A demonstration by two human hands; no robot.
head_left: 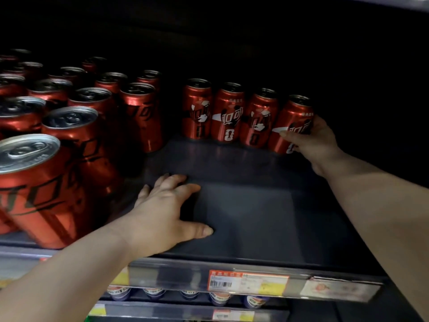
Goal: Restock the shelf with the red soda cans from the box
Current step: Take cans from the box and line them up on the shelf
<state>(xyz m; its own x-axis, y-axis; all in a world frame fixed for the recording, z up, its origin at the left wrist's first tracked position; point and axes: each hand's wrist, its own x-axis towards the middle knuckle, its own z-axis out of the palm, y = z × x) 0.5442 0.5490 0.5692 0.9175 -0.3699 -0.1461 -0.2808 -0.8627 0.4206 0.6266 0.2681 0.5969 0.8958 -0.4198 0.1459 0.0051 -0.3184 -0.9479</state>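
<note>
While the right hand (311, 138) wraps around the last can (291, 124) at the right end of a row of four cans (228, 112), the left hand (167, 210) lies flat with fingers spread on the bare dark shelf (267, 217), holding nothing. Thumb and fingers of the right hand close on the lower side of that can, which stands upright at the back of the shelf, touching its neighbour. All four cans in the row are red with black and white print and stand side by side. To the left, a large block of red cans (76, 126) fills the shelf from front to back, standing upright in rows; the nearest one (34, 187) sits at the front edge. Between that block and the row of four, a narrow gap shows. Along the shelf's front rail runs a strip with an orange price label (248, 283). Below it, tops of other cans (185, 293) with blue and white print show on a lower shelf.
</note>
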